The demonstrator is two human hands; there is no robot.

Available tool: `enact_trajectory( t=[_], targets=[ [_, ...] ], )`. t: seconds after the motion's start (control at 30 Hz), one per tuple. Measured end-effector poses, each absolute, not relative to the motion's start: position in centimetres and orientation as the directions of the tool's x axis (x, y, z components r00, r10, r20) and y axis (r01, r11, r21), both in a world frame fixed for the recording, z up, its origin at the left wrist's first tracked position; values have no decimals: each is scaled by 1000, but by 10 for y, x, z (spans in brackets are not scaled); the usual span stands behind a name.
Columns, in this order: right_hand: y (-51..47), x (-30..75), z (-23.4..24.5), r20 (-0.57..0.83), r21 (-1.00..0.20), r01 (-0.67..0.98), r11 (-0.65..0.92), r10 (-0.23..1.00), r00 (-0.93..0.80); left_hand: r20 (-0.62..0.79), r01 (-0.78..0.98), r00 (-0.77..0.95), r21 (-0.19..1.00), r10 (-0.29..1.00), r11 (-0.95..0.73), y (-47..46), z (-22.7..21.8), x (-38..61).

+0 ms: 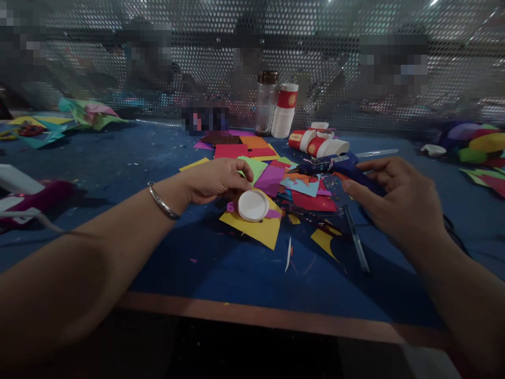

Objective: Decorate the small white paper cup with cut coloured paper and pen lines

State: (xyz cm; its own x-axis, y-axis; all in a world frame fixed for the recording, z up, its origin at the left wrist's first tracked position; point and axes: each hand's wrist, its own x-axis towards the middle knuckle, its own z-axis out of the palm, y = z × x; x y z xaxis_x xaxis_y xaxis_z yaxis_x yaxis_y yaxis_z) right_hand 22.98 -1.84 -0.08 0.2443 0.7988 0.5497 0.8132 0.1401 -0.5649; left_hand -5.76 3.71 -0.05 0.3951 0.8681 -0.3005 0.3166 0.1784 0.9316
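My left hand (215,180), with a metal bangle on the wrist, is closed on a white paper cup (252,205) that lies on its side, its round bottom facing me, over a yellow paper sheet (258,227). My right hand (398,202) is wrapped round the grip of a blue glue gun (329,166) whose nozzle points left over a pile of coloured paper pieces (276,176). A dark glue stick (356,239) lies on the blue table (197,263) just below my right hand.
A clear bottle (265,102) and a stack of paper cups (284,111) stand at the back, with more cups (317,143) lying beside them. Paper scraps sit far left (59,123) and far right (479,142). A perforated metal screen (252,52) closes off the rear. The table's wooden edge (252,313) is near me.
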Motion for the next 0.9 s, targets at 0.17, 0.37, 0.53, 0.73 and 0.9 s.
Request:
enact_trajectory(
  t=[0.17, 0.37, 0.53, 0.73, 0.9],
  targets=[
    [-19, 231, 0, 526, -567, 818, 100, 808, 265, -332, 173, 313, 941, 890, 290, 37, 3, -59],
    [-19, 232, -2, 561, -551, 823, 142, 793, 239, -296, -39, 152, 952, 943, 305, 39, -3, -50],
    [-19, 233, -3, 553, -558, 818, 142, 798, 238, -281, 173, 186, 953, 941, 251, 35, -5, -51],
    [-19, 232, -2, 528, -578, 805, 131, 812, 247, -294, 621, 337, 784, 894, 24, 30, 4, -63],
    [-18, 231, -3, 518, -558, 823, 109, 820, 242, -359, 730, 462, 673, 811, -118, 29, 12, -77]
  ],
)
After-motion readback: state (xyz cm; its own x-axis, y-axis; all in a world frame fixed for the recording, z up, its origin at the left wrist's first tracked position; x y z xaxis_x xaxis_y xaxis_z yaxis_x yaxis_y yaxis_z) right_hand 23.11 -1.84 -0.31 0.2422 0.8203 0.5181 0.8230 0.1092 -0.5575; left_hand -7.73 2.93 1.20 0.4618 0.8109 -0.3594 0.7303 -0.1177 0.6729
